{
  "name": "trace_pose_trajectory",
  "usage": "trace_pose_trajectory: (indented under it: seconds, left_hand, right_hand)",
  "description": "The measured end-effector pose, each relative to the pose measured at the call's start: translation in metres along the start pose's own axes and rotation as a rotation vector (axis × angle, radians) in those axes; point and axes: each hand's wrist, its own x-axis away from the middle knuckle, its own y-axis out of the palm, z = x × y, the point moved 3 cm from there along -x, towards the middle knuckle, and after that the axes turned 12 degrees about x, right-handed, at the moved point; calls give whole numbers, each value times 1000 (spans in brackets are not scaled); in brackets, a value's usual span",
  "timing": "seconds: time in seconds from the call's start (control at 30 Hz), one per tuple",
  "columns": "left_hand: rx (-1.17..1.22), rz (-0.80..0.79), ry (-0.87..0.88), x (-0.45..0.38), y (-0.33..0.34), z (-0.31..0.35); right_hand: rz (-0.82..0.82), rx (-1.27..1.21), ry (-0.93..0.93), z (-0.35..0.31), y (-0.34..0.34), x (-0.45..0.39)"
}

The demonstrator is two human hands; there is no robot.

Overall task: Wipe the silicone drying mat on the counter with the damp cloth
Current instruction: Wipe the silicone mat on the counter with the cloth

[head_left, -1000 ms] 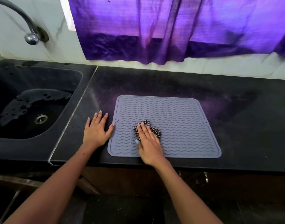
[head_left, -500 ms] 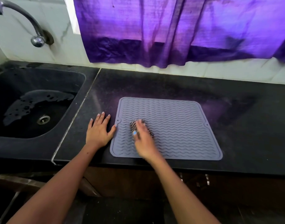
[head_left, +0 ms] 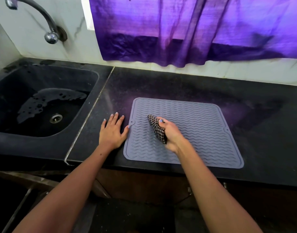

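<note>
A grey silicone drying mat (head_left: 200, 125) with a wavy ribbed surface lies flat on the black counter (head_left: 262, 105). My right hand (head_left: 172, 133) is over the mat's left half and grips a bunched black-and-white checked cloth (head_left: 157, 127), which shows at the hand's left side. My left hand (head_left: 112, 130) rests flat on the counter beside the mat's left edge, fingers spread, with the thumb touching the mat's rim.
A black sink (head_left: 41, 100) with a wet patch and a drain (head_left: 56, 118) sits to the left, under a curved tap (head_left: 48, 29). A purple curtain (head_left: 195, 27) hangs over the tiled wall behind. The counter's front edge runs just below the mat.
My right hand turned from lying flat on the cloth to gripping it on edge, and shifted slightly up the mat. My left hand stayed in place.
</note>
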Motion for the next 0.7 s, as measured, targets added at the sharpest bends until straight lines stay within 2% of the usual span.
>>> trace_pose_trajectory:
  seconds: [0.03, 0.07, 0.23, 0.27, 0.33, 0.4, 0.47, 0.53, 0.57, 0.63, 0.67, 0.7]
  left_hand:
    - [1, 3, 1, 0, 0, -1]
    - [5, 6, 2, 0, 0, -1]
    - [20, 12, 10, -3, 2, -4]
    - [19, 11, 11, -3, 3, -5]
    - [18, 10, 9, -4, 3, -5]
    - [17, 2, 8, -4, 4, -4]
    - [20, 12, 8, -3, 3, -3]
    - [36, 23, 2, -2, 2, -1]
    - [40, 26, 2, -2, 1, 0]
    - [42, 20, 5, -1, 0, 1]
    - [43, 11, 3, -1, 0, 1]
    - [38, 5, 3, -1, 0, 1]
  right_hand:
    - [67, 35, -17, -5, 3, 0]
    - [130, 172, -55, -7, 12, 1]
    - [149, 1235, -479, 45, 81, 19]
    - [188, 1376, -532, 57, 87, 20]
    - [246, 1472, -558, 63, 90, 18]
    - [209, 1490, -575, 60, 89, 14]
    - [141, 1477, -616, 56, 85, 10]
    - [9, 1271, -547, 45, 78, 5]
    - [-61, 1049, -433, 37, 72, 2]
    - [-122, 400, -145, 13, 58, -2]
    - [-78, 112, -69, 3, 50, -5]
    - [-1, -56, -53, -5, 42, -10]
